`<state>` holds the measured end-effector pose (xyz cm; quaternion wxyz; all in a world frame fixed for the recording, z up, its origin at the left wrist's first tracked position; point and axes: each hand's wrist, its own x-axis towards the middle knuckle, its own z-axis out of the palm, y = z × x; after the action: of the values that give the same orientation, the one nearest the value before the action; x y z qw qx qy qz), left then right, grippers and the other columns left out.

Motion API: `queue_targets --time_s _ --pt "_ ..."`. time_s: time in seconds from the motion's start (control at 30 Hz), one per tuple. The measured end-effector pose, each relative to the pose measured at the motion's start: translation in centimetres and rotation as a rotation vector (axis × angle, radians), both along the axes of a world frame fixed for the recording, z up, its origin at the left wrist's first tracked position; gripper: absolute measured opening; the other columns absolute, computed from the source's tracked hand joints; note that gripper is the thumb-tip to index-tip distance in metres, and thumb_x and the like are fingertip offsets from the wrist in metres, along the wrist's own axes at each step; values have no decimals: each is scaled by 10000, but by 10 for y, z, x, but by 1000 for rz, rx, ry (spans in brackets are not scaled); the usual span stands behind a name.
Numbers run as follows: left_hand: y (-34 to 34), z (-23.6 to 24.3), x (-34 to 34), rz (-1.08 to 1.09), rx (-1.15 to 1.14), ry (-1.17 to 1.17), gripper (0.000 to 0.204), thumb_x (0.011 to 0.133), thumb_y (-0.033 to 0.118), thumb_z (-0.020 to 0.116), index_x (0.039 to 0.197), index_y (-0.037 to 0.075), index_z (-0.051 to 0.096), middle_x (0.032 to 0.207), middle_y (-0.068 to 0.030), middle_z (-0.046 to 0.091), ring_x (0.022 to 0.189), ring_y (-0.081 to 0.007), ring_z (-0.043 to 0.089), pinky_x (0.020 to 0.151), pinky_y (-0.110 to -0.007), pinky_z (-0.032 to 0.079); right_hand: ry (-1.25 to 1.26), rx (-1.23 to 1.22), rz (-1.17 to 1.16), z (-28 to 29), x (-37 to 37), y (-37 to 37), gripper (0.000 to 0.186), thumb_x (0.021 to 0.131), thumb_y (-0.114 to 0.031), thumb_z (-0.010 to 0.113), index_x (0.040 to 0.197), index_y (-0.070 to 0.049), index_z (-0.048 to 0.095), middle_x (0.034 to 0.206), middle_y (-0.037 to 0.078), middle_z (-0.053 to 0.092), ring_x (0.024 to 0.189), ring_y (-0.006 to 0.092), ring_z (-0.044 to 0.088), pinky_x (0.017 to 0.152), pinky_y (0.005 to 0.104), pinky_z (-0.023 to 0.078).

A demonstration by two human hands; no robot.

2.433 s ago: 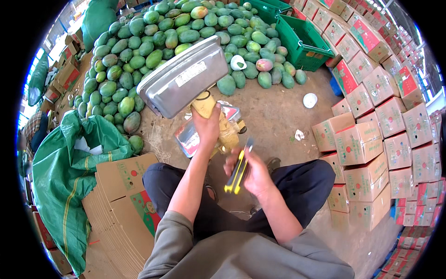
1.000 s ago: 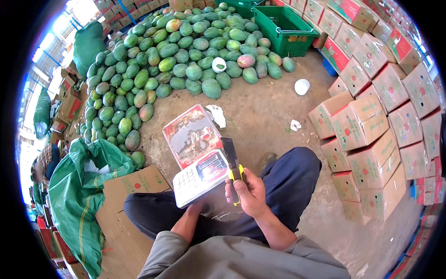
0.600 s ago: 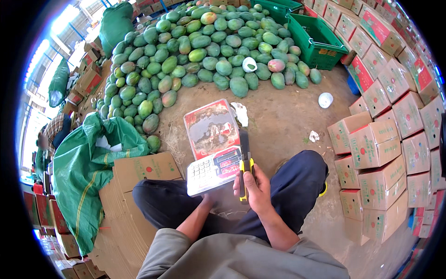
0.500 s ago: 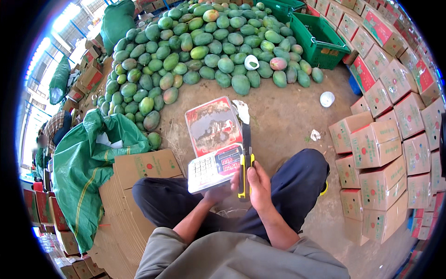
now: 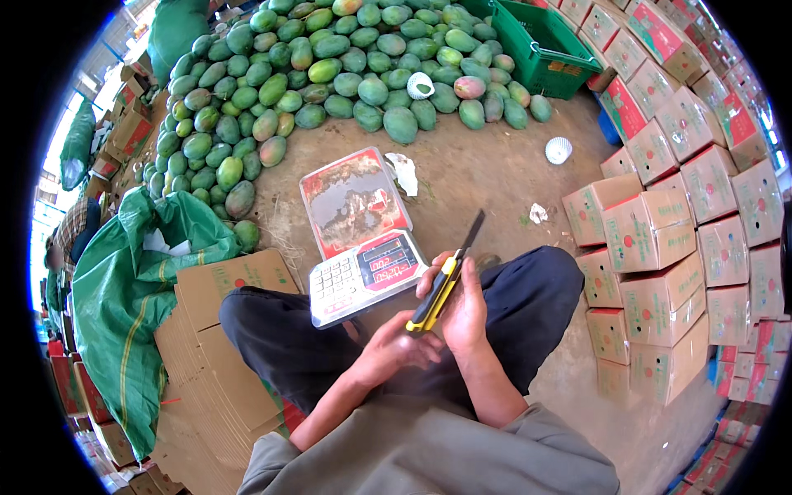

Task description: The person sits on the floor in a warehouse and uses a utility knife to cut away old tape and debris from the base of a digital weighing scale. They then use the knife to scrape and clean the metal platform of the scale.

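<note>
A yellow-and-black utility knife (image 5: 437,295) slants above my lap, its dark blade (image 5: 473,231) extended up and to the right. My right hand (image 5: 464,309) grips the handle between thumb and fingers. At the lower butt end, my left hand (image 5: 396,346) closes on the knife, its lower fingers slightly blurred. Just beyond my hands stands a digital scale (image 5: 360,239) with a worn, stained red pan. Its keypad and lit display face me, and nothing lies on the pan. My crossed legs in dark trousers (image 5: 528,305) flank the knife.
A large heap of green mangoes (image 5: 330,74) lies ahead, beside a green crate (image 5: 553,66). Stacked cartons (image 5: 652,239) line the right. On the left are a green sack (image 5: 124,305) and flattened cardboard (image 5: 198,346). A white foam net (image 5: 558,150) lies on the floor.
The knife has turned from nearly upright to a slant, with its butt swung toward the left. My left hand has come away from the scale's near edge toward the knife's butt. The view has shifted.
</note>
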<state>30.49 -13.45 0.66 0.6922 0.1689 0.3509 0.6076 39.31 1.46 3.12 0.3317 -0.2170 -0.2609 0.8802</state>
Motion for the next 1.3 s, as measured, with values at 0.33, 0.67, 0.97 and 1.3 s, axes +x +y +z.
queue_targets --time_s 0.33,0.67,0.97,1.3 --pt "24 13 24 134 -88 464 518 1086 511 234 1282 83 452 764 0 506 586 -62 413 495 -202 310 -146 142 136 -5 -6 -1 316 1044 -279 468 1175 -14 580 984 95 676 920 176 642 866 318 486" --pt "18 5 3 231 -348 247 595 1077 538 273 1431 94 450 1137 -35 544 947 -102 548 667 -225 479 -85 391 298 -4 5 -21 584 1006 -50 454 1548 -10 239 1463 184 495 1349 225 466 1142 369 343" --pt "31 16 1 351 -401 156 503 1082 485 327 1327 87 511 1085 -48 605 806 -116 597 590 -228 467 -39 403 329 -21 12 -22 773 936 53 481 1600 -46 97 1559 158 372 1413 222 393 1154 346 310" --pt "22 2 -5 279 -424 114 491 1085 469 314 1277 76 539 1069 -59 637 826 -120 638 583 -232 488 -253 533 217 -38 9 -33 659 977 -20 540 1568 -21 249 1310 88 568 1096 103 576 932 250 469"
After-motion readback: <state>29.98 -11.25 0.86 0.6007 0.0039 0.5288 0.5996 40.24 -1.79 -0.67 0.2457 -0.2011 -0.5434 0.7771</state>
